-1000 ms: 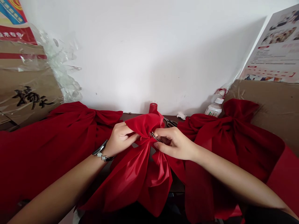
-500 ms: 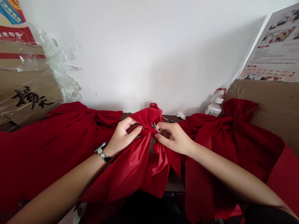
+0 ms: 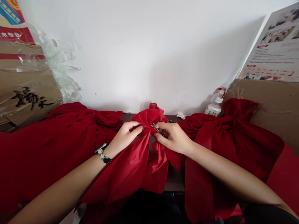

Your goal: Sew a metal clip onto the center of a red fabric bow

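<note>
Both hands meet over a gathered red bow (image 3: pixel 149 116) above the near edge of the dark bench (image 3: pixel 176 183). The left hand (image 3: pixel 128 133) pinches the bow's left side between thumb and fingers; the right hand (image 3: pixel 174 137) grips a small metal tool (image 3: pixel 156 128) by the bow's cinched middle. More red fabric (image 3: pixel 65 146) lies to the left, another bow (image 3: pixel 230 124) to the right. Farther back stand a white-capped bottle (image 3: pixel 213 109) and a white wall (image 3: pixel 140 56).
</note>
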{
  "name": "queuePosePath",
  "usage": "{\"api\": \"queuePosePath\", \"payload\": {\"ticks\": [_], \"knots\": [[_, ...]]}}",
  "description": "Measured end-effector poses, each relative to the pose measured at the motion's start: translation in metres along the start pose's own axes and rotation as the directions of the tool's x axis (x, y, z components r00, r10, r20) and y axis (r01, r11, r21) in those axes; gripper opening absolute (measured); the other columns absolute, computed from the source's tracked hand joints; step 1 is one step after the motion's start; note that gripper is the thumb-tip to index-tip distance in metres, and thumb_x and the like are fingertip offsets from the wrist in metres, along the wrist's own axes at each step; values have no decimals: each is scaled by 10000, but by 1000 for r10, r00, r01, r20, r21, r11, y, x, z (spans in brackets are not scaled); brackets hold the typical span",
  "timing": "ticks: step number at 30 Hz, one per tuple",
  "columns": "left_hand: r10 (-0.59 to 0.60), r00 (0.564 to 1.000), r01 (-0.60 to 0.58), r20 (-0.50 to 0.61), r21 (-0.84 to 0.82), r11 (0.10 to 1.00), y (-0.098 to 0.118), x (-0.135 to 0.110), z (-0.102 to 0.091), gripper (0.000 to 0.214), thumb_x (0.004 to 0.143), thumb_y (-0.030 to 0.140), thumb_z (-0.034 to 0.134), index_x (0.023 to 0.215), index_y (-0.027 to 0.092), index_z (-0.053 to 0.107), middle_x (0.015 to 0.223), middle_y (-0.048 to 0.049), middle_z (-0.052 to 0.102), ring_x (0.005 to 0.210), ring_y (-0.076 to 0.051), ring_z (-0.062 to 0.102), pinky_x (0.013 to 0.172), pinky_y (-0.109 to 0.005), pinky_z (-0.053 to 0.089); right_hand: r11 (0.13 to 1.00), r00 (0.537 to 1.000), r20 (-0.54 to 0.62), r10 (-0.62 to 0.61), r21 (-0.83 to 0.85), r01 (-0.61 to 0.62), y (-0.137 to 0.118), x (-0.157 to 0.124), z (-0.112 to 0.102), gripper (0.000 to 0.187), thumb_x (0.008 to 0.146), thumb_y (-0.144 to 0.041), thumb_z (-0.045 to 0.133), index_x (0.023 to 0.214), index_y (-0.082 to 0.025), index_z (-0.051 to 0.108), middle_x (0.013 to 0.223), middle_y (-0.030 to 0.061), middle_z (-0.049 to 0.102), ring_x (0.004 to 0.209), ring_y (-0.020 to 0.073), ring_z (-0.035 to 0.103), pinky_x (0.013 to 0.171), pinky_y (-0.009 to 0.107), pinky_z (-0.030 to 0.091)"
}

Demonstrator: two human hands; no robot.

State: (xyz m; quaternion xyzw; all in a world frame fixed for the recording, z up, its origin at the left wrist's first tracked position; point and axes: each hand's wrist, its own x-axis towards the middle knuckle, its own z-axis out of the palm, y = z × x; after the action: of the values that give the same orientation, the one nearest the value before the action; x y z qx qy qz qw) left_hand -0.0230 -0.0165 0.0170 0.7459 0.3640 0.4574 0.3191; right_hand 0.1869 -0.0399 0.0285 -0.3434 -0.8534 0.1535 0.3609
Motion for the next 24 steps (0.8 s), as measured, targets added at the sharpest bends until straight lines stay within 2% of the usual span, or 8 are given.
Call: {"api": "queuePosePath", "payload": {"ticks": [6,9,14,16,18,20,22,24], "knots": [[45,996,-51,-71,-76,996,-3,-2,1,298,834,440,602,718,187,710,730,-24,712,725,-198,634,652,-266,510,998,999,-26,-25,-59,24,-1,0,-1,64,814,-142,514,755,-150,489,585,-48,425,506,55,355,537,176,280],[106,994,-107,-25,-39,994,-1,-4,1,325,870,419,564,695,181,699,702,-22,691,696,-186,616,661,-271,504,997,1000,-19,-17,-75,15,-3,0,-1,84,806,-133,515,736,-150,472,585,-47,428,504,52,361,533,173,276],[230,973,-229,5,73,971,3,-7,4,213,833,371,641,888,186,731,953,-64,727,925,-222,643,837,-293,502,992,1000,-4,1,-123,-2,-5,-1,2,115,810,-131,516,718,-152,451,582,-47,434,502,50,378,528,169,273],[209,978,-207,-20,71,976,4,-6,6,211,836,367,643,863,177,732,936,-64,736,917,-222,656,843,-297,504,987,1000,5,-14,-162,15,-4,-2,4,132,811,-131,524,706,-151,447,588,-44,444,509,51,383,530,170,277],[145,988,-143,-54,48,989,4,-6,7,242,847,371,631,751,167,720,812,-47,738,828,-213,672,788,-293,520,981,999,-4,-39,-193,38,-3,-2,6,145,820,-153,551,702,-151,465,604,-36,465,520,56,393,532,173,293],[92,994,-91,-62,14,996,4,-5,9,295,837,382,641,644,165,687,689,-29,713,747,-208,674,728,-288,530,977,991,-84,-107,-195,89,-1,-3,7,117,834,-209,595,766,-150,521,636,-24,500,539,66,425,533,175,328],[65,996,-66,-55,-33,997,4,-4,11,298,815,395,666,626,165,670,649,-21,697,707,-201,669,689,-284,534,963,958,-187,-218,-199,180,1,-4,8,122,855,-250,616,892,-144,567,702,1,554,585,81,485,558,179,386],[45,998,-50,-50,-101,994,3,-4,13,267,791,407,692,681,164,675,683,-25,707,689,-191,667,667,-281,538,936,919,-228,-323,-218,275,4,-3,7,124,888,-234,595,973,-146,581,778,30,607,648,93,541,614,188,444]]}}
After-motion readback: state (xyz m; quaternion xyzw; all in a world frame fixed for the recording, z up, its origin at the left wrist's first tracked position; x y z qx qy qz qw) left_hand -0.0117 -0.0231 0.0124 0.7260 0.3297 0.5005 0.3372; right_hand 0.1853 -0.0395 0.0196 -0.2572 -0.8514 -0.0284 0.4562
